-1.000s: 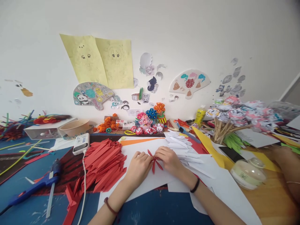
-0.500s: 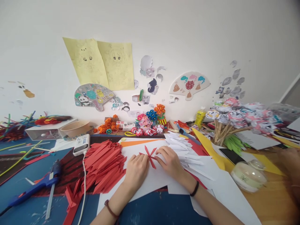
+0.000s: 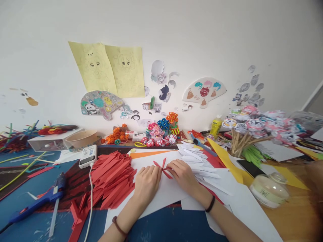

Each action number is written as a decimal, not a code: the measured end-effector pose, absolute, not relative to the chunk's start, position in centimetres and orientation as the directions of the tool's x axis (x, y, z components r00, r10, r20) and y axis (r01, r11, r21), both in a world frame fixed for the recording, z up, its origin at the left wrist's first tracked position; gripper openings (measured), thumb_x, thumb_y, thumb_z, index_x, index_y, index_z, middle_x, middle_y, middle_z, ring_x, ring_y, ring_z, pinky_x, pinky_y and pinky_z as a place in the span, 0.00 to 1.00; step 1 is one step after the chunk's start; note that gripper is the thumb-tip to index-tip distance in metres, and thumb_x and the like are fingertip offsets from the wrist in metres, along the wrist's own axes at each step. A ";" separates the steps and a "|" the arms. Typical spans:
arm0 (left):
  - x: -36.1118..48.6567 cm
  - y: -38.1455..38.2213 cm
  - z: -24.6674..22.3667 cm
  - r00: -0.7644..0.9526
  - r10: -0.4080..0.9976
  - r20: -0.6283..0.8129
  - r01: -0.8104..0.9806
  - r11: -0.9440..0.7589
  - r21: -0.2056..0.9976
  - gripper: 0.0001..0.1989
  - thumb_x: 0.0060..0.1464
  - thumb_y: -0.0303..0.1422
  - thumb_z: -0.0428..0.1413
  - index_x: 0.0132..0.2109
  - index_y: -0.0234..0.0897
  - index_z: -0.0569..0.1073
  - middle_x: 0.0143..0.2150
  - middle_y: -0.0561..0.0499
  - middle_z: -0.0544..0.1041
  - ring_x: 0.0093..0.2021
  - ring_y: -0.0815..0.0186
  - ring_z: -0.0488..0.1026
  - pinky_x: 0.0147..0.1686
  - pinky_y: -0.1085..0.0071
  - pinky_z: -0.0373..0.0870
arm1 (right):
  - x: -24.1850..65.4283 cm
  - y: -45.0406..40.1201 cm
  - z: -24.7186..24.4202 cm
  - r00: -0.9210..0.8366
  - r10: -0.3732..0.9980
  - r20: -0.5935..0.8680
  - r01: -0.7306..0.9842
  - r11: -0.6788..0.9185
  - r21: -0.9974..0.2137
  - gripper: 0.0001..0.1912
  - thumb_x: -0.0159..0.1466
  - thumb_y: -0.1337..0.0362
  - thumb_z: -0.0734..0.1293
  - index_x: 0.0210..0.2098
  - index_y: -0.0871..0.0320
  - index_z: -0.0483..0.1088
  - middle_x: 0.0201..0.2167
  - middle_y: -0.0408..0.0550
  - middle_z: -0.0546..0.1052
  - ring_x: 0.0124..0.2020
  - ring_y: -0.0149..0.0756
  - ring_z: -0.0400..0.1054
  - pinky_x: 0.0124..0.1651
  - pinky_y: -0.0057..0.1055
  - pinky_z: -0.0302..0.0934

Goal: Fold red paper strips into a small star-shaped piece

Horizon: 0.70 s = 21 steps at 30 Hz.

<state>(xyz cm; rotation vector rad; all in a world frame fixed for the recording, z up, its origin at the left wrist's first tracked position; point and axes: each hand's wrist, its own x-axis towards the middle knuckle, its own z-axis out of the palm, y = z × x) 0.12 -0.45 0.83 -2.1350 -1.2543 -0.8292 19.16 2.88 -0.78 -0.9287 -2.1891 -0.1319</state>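
A small red paper flower (image 3: 164, 164) with several narrow pointed petals is between my hands, above white paper (image 3: 161, 191). My left hand (image 3: 148, 181) has its fingers curled closed at the flower's left side. From the right, my right hand (image 3: 182, 173) pinches the flower near its middle with thumb and fingertips. The fingers hide part of the petals. Left of my hands lies a heap of folded red paper strips (image 3: 112, 178); folded white paper strips (image 3: 193, 156) are piled on the right.
A blue glue gun (image 3: 42, 201) and a white power bank (image 3: 87, 156) with a cable lie left. A glass jar (image 3: 270, 190), a black phone (image 3: 251, 168) and paper flowers on sticks (image 3: 254, 122) stand or lie right. Another person's blurred arm (image 3: 315, 185) shows at the right edge.
The red paper flower has turned between my fingers, its petals now pointing at different angles. My right hand has shifted slightly left, closer in to the flower's middle.
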 end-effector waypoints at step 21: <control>0.0 -0.1 0.4 0.462 0.720 0.519 0.875 -0.465 -0.134 0.08 0.62 0.25 0.48 0.41 0.38 0.71 0.36 0.49 0.74 0.37 0.59 0.68 0.38 0.63 0.59 | 19.8 3.3 -0.6 -0.336 0.597 0.728 0.592 0.735 -0.330 0.08 0.71 0.65 0.59 0.44 0.56 0.69 0.42 0.50 0.74 0.44 0.40 0.68 0.47 0.36 0.63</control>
